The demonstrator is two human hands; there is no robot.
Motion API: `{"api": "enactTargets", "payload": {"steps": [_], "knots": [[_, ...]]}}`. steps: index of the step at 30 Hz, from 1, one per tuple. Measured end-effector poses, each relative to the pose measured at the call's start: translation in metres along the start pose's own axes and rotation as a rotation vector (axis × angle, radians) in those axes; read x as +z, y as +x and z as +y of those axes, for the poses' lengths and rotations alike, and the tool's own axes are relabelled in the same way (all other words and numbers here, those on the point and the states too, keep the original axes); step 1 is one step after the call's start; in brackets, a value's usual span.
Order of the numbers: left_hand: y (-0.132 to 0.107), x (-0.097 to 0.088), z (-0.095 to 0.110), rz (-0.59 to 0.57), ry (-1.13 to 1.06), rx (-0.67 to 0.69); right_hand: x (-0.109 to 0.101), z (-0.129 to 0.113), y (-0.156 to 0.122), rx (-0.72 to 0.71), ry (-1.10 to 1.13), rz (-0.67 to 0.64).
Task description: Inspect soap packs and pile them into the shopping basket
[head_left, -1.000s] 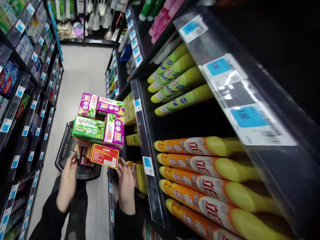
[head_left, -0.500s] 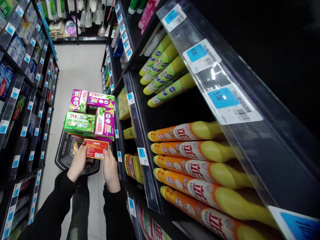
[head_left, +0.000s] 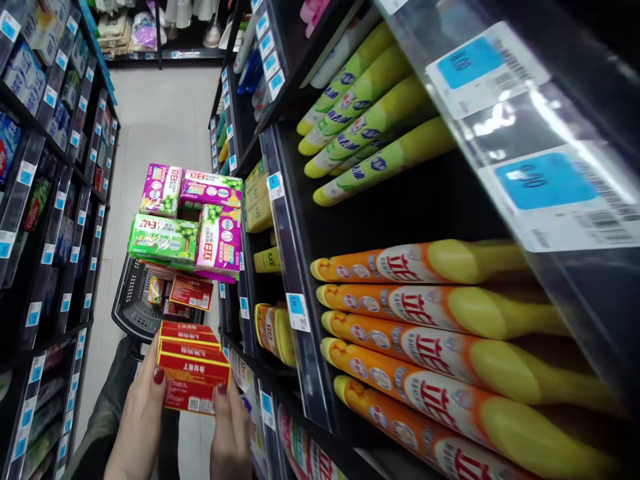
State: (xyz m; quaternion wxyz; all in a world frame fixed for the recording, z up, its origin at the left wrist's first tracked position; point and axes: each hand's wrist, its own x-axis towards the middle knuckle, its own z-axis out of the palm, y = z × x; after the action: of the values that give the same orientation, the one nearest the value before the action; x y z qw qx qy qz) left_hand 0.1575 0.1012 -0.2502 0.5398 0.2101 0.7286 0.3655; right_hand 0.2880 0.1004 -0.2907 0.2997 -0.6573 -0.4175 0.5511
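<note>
My left hand [head_left: 143, 400] and my right hand [head_left: 230, 427] grip the two sides of a stack of red boxes [head_left: 195, 381] with yellow edges and white print. Painted thumbnails press on its near face. The stack is held up between me and a dark shopping basket [head_left: 123, 310] on the floor. Inside the basket lie another red box [head_left: 193, 292] and a small orange pack [head_left: 156, 291]. Heaped over its far end are purple packs [head_left: 220, 241] and a green pack [head_left: 164, 237], which hide that part of the basket.
Close on the right, a shelf with a clear price strip [head_left: 500, 127] holds orange-labelled bottles [head_left: 420, 307] and yellow-green bottles [head_left: 370, 113]. Along the left runs another shelf of boxed goods [head_left: 27, 80]. The tiled aisle floor [head_left: 165, 113] leads to a back rack.
Both hands have come back toward me from over the basket, and the tops of the stacked red boxes now show. A separate red box is now visible in the basket. The view has shifted.
</note>
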Motion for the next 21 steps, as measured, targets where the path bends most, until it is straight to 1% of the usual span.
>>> {"api": "enactTargets", "payload": {"steps": [2, 4, 6, 10, 12, 14, 16, 18, 21], "knots": [[0.007, 0.002, -0.026, 0.029, 0.066, -0.017, 0.005, 0.03, -0.001, 0.046, -0.013, 0.0], [0.03, 0.004, -0.053, 0.023, 0.142, -0.011, 0.016, 0.058, 0.014, 0.085, -0.02, -0.009], [0.064, 0.007, -0.081, 0.009, 0.181, 0.008, 0.031, 0.085, 0.043, 0.101, -0.016, -0.044], [0.137, 0.014, -0.133, 0.007, 0.239, 0.022, 0.062, 0.139, 0.115, 0.112, -0.013, -0.121], [0.169, 0.018, -0.158, -0.002, 0.271, 0.012, 0.073, 0.165, 0.147, 0.131, -0.023, -0.143], [0.195, 0.022, -0.181, 0.002, 0.303, -0.005, 0.08, 0.188, 0.17, 0.157, -0.032, -0.164], [0.216, 0.026, -0.2, 0.005, 0.333, -0.024, 0.087, 0.206, 0.184, 0.175, -0.034, -0.174], [0.233, 0.027, -0.215, -0.003, 0.354, -0.033, 0.092, 0.22, 0.192, 0.18, -0.031, -0.17], [0.247, 0.025, -0.23, -0.022, 0.368, -0.02, 0.098, 0.232, 0.196, 0.172, -0.019, -0.162]]}}
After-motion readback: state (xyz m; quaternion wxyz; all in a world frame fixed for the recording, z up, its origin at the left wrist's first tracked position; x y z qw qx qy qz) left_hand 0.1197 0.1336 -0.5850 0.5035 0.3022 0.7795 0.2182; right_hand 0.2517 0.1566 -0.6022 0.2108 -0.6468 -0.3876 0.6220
